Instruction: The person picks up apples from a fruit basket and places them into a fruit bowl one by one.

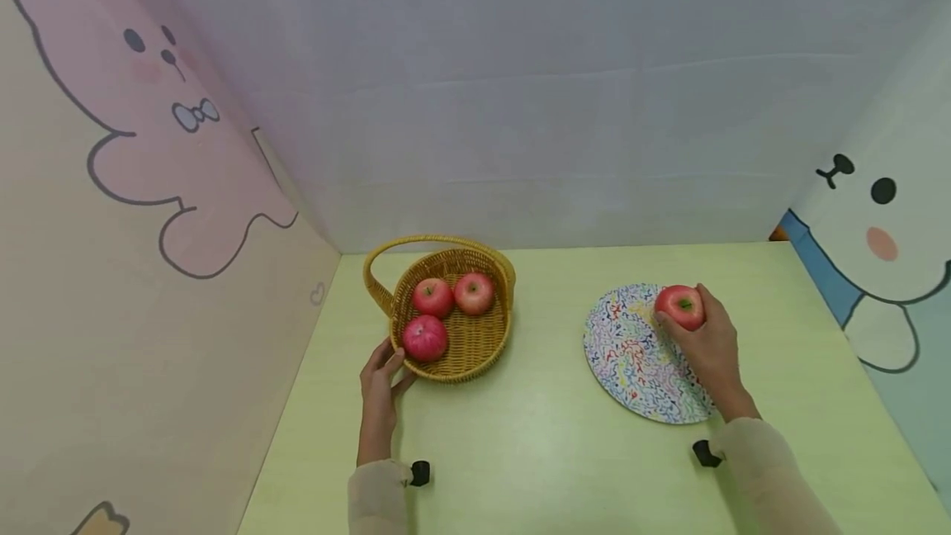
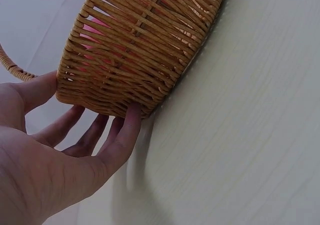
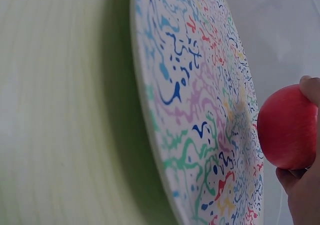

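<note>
Sitting gripped in right hand (image 1: 712,347): red apple (image 1: 679,306), over patterned disc (image 1: 633,357); left hand (image 1: 380,380) holds basket (image 1: 475,347) side.

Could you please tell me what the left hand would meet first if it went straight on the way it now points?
The wicker basket: the left hand seems to be touching its near left side, though exact contact is hard to judge.

The left hand (image 1: 382,378) is gently curved, the right hand (image 1: 712,349) grips
</note>
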Demonstrator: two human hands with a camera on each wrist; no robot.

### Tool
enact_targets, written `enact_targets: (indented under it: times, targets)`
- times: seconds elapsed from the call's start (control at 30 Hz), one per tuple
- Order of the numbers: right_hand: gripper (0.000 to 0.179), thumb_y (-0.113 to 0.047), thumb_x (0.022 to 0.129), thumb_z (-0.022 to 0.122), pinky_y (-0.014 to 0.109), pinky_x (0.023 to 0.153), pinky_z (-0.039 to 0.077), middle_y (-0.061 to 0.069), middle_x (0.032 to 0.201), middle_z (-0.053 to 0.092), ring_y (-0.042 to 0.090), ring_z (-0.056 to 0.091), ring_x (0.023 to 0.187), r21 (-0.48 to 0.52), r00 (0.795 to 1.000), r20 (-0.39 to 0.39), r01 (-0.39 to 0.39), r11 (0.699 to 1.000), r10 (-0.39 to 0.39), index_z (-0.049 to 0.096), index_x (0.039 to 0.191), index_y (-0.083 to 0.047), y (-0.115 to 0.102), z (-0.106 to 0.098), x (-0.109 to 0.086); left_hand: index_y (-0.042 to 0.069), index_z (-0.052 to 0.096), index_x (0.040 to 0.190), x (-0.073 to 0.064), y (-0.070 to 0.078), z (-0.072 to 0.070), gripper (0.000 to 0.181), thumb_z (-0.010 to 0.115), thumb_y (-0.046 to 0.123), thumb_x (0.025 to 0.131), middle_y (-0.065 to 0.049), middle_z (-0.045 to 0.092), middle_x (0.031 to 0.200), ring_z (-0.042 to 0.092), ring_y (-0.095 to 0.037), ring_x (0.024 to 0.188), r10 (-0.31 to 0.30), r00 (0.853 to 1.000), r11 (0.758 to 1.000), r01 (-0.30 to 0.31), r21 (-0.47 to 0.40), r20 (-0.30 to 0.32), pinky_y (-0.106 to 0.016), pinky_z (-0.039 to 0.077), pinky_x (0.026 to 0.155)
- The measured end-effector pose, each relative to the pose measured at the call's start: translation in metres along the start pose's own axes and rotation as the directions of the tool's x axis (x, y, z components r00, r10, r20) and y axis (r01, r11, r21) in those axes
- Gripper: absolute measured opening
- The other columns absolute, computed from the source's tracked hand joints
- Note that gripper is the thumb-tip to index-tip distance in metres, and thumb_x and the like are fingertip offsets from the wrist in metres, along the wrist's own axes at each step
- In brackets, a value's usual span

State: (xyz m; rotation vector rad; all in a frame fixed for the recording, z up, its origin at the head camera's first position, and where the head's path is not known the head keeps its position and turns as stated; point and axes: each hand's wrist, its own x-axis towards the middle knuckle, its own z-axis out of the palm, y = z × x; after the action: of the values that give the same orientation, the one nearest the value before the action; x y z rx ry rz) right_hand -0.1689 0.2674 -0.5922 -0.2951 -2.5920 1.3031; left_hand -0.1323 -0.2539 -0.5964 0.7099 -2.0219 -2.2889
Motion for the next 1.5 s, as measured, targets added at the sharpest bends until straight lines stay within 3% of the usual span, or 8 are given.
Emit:
enact_targets:
  times: [0.3,0.63,0.93,1.5]
  targets:
    - [0.093,-0.034,0.098,0.075,0.069,0.110,0.045,0.030,0.161,0.038,0.052,0.043,0.142,-0.014,0.998,0.037,-0.051,0.999,0.052,0.019,0.166,-0.002,0.010,0.003,0.005,0.018,0.048,0.157,0.001,0.001,0.000,0.055,0.064,0.028,0.105,-0.008,0.046,0.160,0.061,-0.011,0.122,0.003,1.000,1.000,-0.003,0.003,0.009,-0.034,0.061,0.095]
    - [0.096,-0.047,0.100,0.068,0.070,0.114,0.041,0.030,0.165,0.032,0.053,0.038,0.147,0.025,0.993,0.064,-0.098,0.995,0.097,0.015,0.167,-0.003,0.014,0.005,0.009,0.017,0.047,0.158,0.002,0.000,-0.002,0.055,0.062,0.028,0.106,-0.007,0.044,0.161,0.059,-0.012,0.124,-0.009,1.000,1.000,0.009,0.012,0.002,-0.040,0.059,0.101]
    - [0.095,-0.050,0.100,0.066,0.070,0.116,0.039,0.027,0.168,0.030,0.051,0.036,0.149,0.054,0.992,0.071,-0.110,0.992,0.106,0.014,0.168,-0.006,0.019,0.006,0.012,0.015,0.049,0.156,0.003,0.000,0.000,0.054,0.063,0.027,0.106,-0.010,0.046,0.159,0.060,-0.014,0.124,0.000,1.000,1.000,0.000,-0.009,-0.011,-0.036,0.062,0.094]
    - [0.093,-0.043,0.101,0.069,0.071,0.114,0.039,0.029,0.166,0.030,0.052,0.037,0.147,0.055,0.997,0.064,-0.048,0.997,0.045,0.015,0.167,-0.005,0.018,0.001,0.013,0.017,0.049,0.157,0.001,-0.001,0.000,0.054,0.063,0.028,0.106,-0.008,0.046,0.160,0.059,-0.014,0.125,-0.002,1.000,1.000,0.002,-0.002,-0.006,-0.036,0.061,0.096]
